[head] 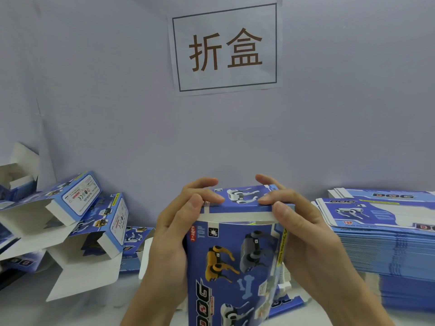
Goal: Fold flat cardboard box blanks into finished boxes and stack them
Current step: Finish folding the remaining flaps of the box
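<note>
In the head view, a blue printed box [237, 262] was held upright over the tabletop [77, 309], between both hands, in the middle foreground. The left hand [174, 234] was curled round the box's left edge, its thumb laid along the white fold at the top and its fingers resting on the end flap [240, 196]. The right hand [303, 234] gripped the right edge likewise, thumb at the top corner and fingertips pressed onto the same flap. The flap was seen bent over the opening but not fully tucked; a white strip of its fold line showed along the top.

To the right, a tall stack of flat blanks [386, 236] lay on the tabletop. To the left, several folded boxes [89, 217] with open ends were heaped loosely, some leaning on each other. A paper sign [224, 48] was stuck to the wall behind.

The box was judged light, thin card: stiff along its creases, easily dented on the broad panels, with a glossy print that may slip. It would best be held by the side edges near the corners, with pressure kept to the flap's crease rather than the panel middle.
</note>
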A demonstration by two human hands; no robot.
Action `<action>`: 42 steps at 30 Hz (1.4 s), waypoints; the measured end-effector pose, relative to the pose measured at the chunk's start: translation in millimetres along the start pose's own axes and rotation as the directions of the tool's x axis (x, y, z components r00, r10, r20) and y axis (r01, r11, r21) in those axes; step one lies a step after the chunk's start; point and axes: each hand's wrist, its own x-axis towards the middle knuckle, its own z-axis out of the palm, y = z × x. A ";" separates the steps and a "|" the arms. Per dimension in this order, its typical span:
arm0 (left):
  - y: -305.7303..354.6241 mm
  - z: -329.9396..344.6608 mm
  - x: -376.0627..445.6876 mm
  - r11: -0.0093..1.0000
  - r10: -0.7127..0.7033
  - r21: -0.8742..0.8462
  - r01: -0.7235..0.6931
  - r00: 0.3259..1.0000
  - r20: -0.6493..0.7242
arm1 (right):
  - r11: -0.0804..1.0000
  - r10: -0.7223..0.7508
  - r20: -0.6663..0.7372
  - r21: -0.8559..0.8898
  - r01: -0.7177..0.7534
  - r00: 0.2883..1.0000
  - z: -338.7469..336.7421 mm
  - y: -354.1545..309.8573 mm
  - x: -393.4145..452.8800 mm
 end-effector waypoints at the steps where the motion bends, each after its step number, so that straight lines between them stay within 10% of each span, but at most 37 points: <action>1: 1.5 -0.7 -0.6 1.000 -0.002 -0.001 0.002 1.000 0.023 | 1.000 0.006 0.007 0.011 -0.006 1.000 -0.6 0.0 0.7; 14: 4.1 4.5 1.6 0.973 0.068 0.221 -0.060 0.997 -0.027 | 0.971 -0.113 0.030 -0.208 0.116 0.993 -5.3 6.8 5.9; 30: 0.6 0.9 2.1 0.949 0.086 0.306 -0.071 0.996 -0.036 | 1.000 -0.022 0.056 -0.013 0.023 0.998 -12.9 6.8 3.4; 35: 17.3 -6.1 5.9 0.495 0.372 0.778 -0.386 0.904 0.212 | 0.977 -0.104 0.066 -0.180 0.114 0.992 -13.5 13.6 7.6; 39: 17.6 2.8 7.8 0.180 0.286 0.879 -0.442 0.878 0.383 | 0.947 -0.180 0.095 -0.253 0.199 0.979 -11.4 18.5 9.9; 42: 11.0 3.4 8.6 0.126 0.317 0.886 -0.447 0.864 0.391 | 0.924 -0.203 0.117 -0.306 0.230 0.972 -14.2 20.5 11.2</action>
